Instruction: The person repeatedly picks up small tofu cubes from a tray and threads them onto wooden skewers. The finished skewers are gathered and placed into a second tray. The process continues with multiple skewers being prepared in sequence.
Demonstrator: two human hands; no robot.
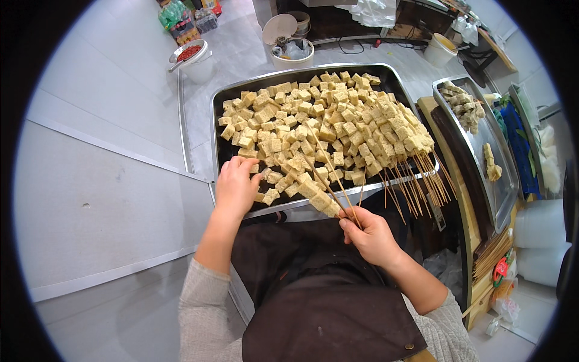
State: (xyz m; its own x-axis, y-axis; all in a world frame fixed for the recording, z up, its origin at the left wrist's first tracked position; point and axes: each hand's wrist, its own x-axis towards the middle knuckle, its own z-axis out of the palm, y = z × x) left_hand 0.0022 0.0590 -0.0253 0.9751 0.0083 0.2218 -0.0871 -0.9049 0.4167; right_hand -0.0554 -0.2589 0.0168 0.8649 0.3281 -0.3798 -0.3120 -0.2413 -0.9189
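Bamboo skewers [335, 174] fan out from my right hand [368, 235], which grips their lower ends. One of them carries a row of spongy, pale yellow frozen-tofu-like cubes [316, 196]; at least two others look bare. My left hand [237, 185] reaches over the tray's front left corner, thumb and fingers around a small cube [254, 169]. Whether they pinch it is unclear. Loose cubes [271, 122] are spread across the large metal tray [312, 69]. Filled skewers [402, 131] lie piled at its right, bare ends [429, 181] jutting over the front rim.
Right of the tray, a second metal tray [495, 190] holds skewered food [463, 106] on a wooden-edged table [470, 226]. A bundle of bare skewers [492, 253] lies near it. Beyond stand a bucket with red contents [194, 63] and an open tub [293, 59]. A white wall panel [113, 194] borders the left.
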